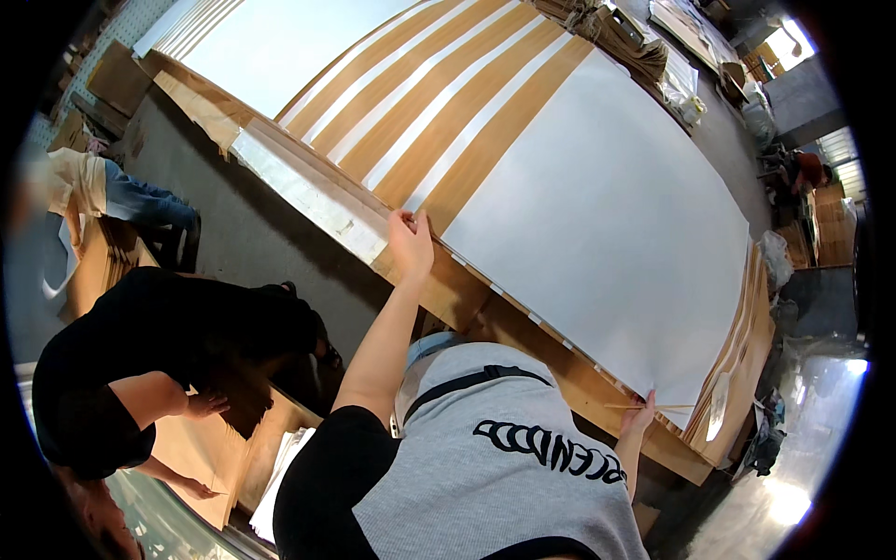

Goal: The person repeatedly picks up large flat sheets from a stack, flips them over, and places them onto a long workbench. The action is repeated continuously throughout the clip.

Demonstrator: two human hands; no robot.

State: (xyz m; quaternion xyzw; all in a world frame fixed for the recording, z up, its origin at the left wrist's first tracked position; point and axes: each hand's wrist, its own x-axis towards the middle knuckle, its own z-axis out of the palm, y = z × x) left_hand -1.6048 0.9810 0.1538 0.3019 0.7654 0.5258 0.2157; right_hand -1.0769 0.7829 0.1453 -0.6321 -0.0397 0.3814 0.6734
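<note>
A large white sheet (pixel 597 215) lies on a long table in front of me, its near edge running from my left hand to my right. Beyond its left side, wood-grain brown strips (pixel 495 121) alternate with white ones, like overlapped sheets. My left hand (pixel 411 245) is closed at the near end of the last brown strip, fingers curled at the sheet's edge; what lies between them is partly hidden. At the near right corner my right hand (pixel 637 418) holds a thin light-brown stick (pixel 616 406), its fingertips by the white sheet.
The table's wooden near edge (pixel 551 359) runs close to my body. Brown layered sheets (pixel 737 345) stick out at the right end. At left a co-worker in black (pixel 177 327) bends over a board (pixel 201 457); another person (pixel 131 191) stands behind. Folded brown material (pixel 625 42) lies beyond the table.
</note>
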